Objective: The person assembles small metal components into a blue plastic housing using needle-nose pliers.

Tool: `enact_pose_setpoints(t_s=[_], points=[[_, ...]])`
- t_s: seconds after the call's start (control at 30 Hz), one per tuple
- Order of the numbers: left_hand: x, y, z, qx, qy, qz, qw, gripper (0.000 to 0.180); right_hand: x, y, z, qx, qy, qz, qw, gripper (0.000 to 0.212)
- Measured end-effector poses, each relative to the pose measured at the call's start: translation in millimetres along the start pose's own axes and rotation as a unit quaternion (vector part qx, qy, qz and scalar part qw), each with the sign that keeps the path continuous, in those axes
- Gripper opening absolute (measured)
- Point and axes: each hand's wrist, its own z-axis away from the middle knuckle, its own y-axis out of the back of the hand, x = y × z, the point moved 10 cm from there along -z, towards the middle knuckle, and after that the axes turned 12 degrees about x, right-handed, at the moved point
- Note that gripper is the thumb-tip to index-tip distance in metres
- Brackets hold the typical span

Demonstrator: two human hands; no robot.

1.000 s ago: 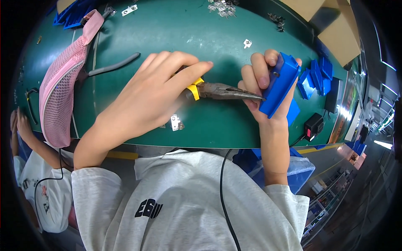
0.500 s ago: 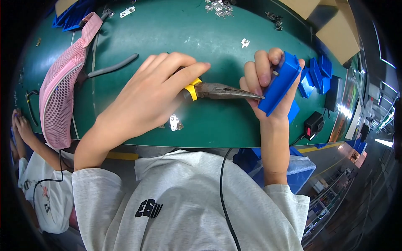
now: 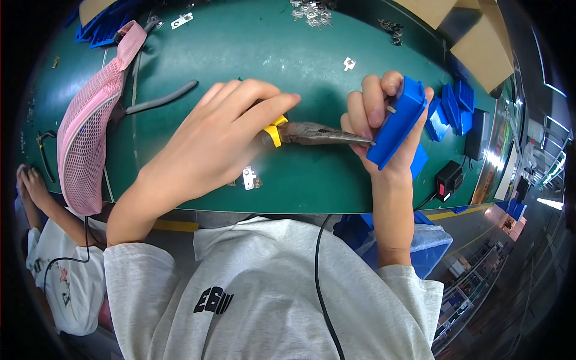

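Note:
My left hand (image 3: 219, 135) is closed round the yellow handles of a pair of needle-nose pliers (image 3: 318, 133). The pliers' long dark jaws point right, and their tip touches the lower end of a blue plastic housing (image 3: 399, 123). That housing is tilted in my right hand (image 3: 369, 108), with the fingers on its left side and the thumb behind its right. A small metal piece (image 3: 391, 110) sticks out of its left side. Whether the jaws grip anything at the tip is too small to tell. Below my left hand lie small metal plates (image 3: 249, 177) on the green table.
A pink mesh pouch (image 3: 90, 135) and a grey-handled tool (image 3: 162, 99) lie left. Several blue housings (image 3: 451, 108) and a black adapter (image 3: 448, 180) are at right. Metal clips (image 3: 312, 13) lie at the far side, cardboard boxes (image 3: 483, 45) far right. Another person's hands (image 3: 33, 183) show far left.
The blue housing and my right hand have shifted very slightly left. The pliers' tip stays at the housing's lower end, and both hands keep their hold.

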Motion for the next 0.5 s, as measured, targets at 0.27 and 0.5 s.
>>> enact_pose_setpoints(t_s=[0.27, 0.5], points=[[0.3, 4.9, 0.0, 0.024, 0.009, 0.006, 1.000, 0.057, -0.1, -0.3, 1.3, 0.012, -0.001, 0.006, 1.000, 0.054], [-8.4, 1.4, -0.3, 0.017, 0.062, 0.022, 0.998, 0.061, -4.0, 5.1, -0.3, 0.037, -0.012, -0.033, 0.999, 0.057]])
